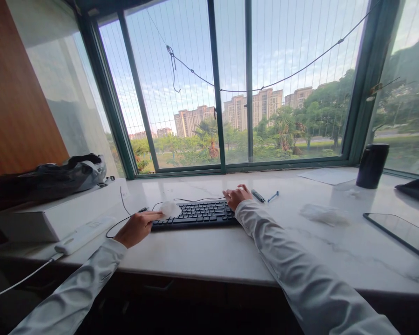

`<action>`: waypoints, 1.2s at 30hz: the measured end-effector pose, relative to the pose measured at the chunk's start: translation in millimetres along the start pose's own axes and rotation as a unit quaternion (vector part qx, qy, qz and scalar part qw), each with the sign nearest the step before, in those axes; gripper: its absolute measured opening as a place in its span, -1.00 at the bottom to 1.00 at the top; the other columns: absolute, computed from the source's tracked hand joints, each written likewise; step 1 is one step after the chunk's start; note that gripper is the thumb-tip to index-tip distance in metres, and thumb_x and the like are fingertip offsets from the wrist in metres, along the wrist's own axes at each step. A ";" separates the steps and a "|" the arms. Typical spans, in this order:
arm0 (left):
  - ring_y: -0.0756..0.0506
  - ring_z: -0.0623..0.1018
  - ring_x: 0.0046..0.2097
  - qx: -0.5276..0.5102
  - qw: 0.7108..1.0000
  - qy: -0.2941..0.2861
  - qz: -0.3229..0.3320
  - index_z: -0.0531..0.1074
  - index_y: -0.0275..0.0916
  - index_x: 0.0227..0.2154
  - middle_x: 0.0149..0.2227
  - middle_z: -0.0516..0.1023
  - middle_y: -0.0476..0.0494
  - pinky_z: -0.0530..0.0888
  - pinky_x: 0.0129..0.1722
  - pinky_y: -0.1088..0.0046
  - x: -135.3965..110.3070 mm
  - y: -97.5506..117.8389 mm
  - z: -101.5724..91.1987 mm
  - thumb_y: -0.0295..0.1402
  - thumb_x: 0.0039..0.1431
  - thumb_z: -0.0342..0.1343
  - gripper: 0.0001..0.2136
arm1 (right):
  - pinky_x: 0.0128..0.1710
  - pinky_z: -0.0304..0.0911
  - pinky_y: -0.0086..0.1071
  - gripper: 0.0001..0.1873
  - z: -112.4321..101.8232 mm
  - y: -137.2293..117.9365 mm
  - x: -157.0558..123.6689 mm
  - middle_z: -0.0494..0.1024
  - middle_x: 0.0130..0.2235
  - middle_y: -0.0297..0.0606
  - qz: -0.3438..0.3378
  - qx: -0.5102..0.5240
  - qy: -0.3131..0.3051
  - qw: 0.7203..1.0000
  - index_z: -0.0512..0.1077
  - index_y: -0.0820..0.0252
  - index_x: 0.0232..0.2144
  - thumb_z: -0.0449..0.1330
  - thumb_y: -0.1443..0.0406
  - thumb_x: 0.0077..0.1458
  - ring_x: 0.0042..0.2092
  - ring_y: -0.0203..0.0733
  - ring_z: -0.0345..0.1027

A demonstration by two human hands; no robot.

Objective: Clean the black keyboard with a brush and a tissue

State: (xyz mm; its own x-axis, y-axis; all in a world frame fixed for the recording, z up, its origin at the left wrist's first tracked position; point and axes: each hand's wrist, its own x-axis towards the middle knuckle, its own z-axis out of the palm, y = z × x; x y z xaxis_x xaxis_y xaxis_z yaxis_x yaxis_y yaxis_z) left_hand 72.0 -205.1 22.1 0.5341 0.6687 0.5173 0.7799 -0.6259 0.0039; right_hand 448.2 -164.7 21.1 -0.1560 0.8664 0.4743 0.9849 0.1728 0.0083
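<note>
A black keyboard [204, 213] lies on the white marble-patterned counter. Between the fingers of my left hand [137, 228] is a round white cotton pad [170, 210], resting on the keyboard's left end. My right hand [237, 197] grips the right end of the keyboard, its fingers bent over the far edge; part of the keys there is hidden beneath it. Just right of that hand are a dark utility-knife-like tool [258, 196] and a small blue stick-like tool [273, 196]. A thin black cable [199, 199] runs behind the keyboard.
On the left, a white power strip [85, 235] lies before a white box [61, 211] topped by a black bag [52, 176]. Crumpled clear plastic [323, 214], a tablet [401, 232], a paper sheet [330, 176] and a black cylindrical bottle [372, 166] are on the right. Windows stand behind.
</note>
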 end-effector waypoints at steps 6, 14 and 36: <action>-0.04 0.51 0.00 -0.065 0.997 0.009 0.044 0.53 -0.17 -0.10 -0.07 0.55 0.01 0.36 0.11 0.35 74.2 72.4 27.9 -0.64 -0.03 -0.16 -0.49 | 0.05 -0.04 -0.30 -0.50 -9.7 -9.9 -1.2 0.61 -0.33 -0.24 -0.057 0.071 0.010 0.996 0.44 0.09 -0.14 -0.26 0.10 0.30 -0.20 -0.21 0.43; -0.08 0.56 -0.11 -0.136 0.987 0.001 0.090 0.55 -0.18 -0.14 -0.17 0.60 -0.09 0.43 -0.05 0.43 176.1 134.3 63.7 -0.59 0.07 -0.07 -0.61 | -0.02 0.03 -0.42 -0.63 -8.9 11.7 7.5 0.62 -0.39 -0.29 -0.046 0.094 0.073 0.992 0.43 0.16 -0.12 -0.13 0.19 0.29 -0.19 -0.26 0.44; -0.20 0.41 0.06 -0.082 0.988 -0.097 0.086 0.39 -0.27 0.03 0.03 0.46 -0.26 0.30 0.06 0.30 148.3 161.5 100.1 0.13 0.18 -0.27 -0.35 | -0.09 0.20 -0.05 -0.49 -8.9 119.7 -0.7 0.46 -0.07 0.02 0.297 -0.034 -0.118 0.947 0.45 0.21 -0.20 0.19 -0.06 -0.04 -0.01 0.11 0.32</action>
State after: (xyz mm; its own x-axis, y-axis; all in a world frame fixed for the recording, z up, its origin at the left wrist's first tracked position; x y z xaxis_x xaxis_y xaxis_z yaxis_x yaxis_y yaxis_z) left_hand 309.8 -166.9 13.8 0.7186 0.6016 0.3488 0.6179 -0.7825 0.0766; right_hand 566.9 -148.8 29.6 0.4232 0.8830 0.2032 0.9051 -0.4019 -0.1388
